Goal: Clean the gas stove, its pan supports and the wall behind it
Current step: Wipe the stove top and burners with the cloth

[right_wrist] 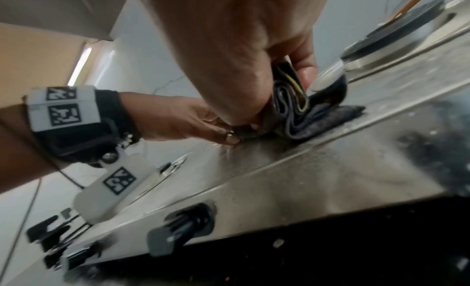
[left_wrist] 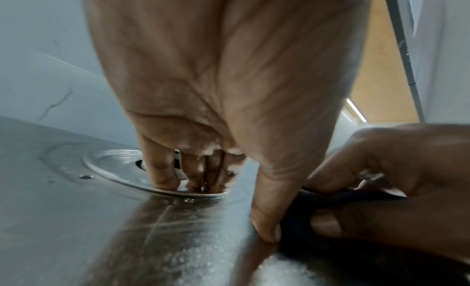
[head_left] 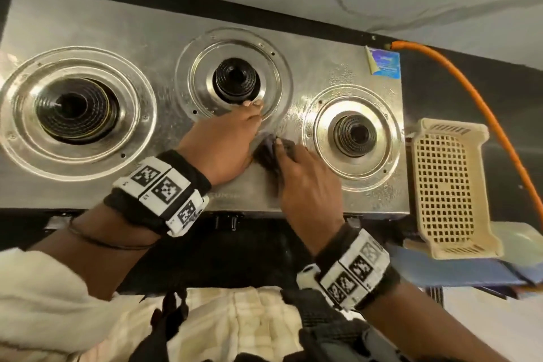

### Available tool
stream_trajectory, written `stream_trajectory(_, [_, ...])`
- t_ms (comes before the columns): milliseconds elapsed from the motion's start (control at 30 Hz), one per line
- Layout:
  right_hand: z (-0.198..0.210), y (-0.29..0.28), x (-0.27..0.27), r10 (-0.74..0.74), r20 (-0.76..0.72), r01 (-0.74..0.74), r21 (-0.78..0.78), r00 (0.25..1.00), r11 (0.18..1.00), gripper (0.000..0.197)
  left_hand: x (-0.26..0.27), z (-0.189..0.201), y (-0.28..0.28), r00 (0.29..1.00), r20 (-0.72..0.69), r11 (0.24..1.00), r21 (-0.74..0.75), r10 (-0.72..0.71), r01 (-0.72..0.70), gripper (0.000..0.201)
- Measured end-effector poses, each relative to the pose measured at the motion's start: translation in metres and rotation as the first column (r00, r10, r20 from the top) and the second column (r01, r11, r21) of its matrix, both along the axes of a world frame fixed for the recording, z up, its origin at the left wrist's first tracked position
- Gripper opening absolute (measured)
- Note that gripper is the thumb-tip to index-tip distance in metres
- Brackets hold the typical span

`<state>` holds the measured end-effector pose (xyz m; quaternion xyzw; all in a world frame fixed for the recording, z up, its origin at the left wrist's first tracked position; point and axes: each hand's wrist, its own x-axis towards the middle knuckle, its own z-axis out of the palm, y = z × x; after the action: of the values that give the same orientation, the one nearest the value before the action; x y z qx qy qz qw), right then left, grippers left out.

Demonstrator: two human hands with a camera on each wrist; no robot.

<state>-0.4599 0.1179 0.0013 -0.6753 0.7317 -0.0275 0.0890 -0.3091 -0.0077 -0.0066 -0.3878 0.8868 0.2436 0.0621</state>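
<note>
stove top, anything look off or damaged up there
One thing: the blue sticker at the back right corner of the stove is peeling, its left edge curled up. Water droplets bead on the steel just in front of it. All three burners sit bare, with no pan supports on them. No dents or cracks show.

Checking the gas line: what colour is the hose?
Orange hose, clearest in the head view.

We find no legible text. A blue sticker at the stove's far right corner carries print too small to read. Faint embossed lettering at the stove's near edge is illegible. The wristbands bear only black-and-white square code markers, no words.
</note>
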Motion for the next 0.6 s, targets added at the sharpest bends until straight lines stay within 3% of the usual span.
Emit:
stream_trajectory(100, [-0.004, -0.027, -0.013, -0.063, 0.018, 0.064, -0.062, 0.998, 0.996, 0.038, 0.001, 0.003, 0.002, 1.000, 0.002, 1.000, 0.004, 0.001, -0.001, 0.073])
stream_trajectory(267, [-0.005, -0.133, -0.040, -0.162, -0.053, 0.154, -0.130, 0.985, 0.979, 0.027, 0.001, 0.006, 0.001, 1.000, -0.010, 1.000, 0.025, -0.014, 0.014, 0.072])
stream_trajectory(433, [0.000, -0.224, -0.039, -0.082, -0.101, 0.077, -0.051, 0.991, 0.996, 0.030, 0.000, 0.009, 0.000, 0.998, 0.037, 0.999, 0.005, -0.047, 0.047, 0.082])
stream_trajectory(600, [0.005, -0.233, -0.031, 0.024, -0.117, -0.024, 0.002, 0.993, 1.000, 0.033, 0.000, 0.012, -0.001, 0.997, 0.050, 0.997, -0.036, -0.066, 0.068, 0.082])
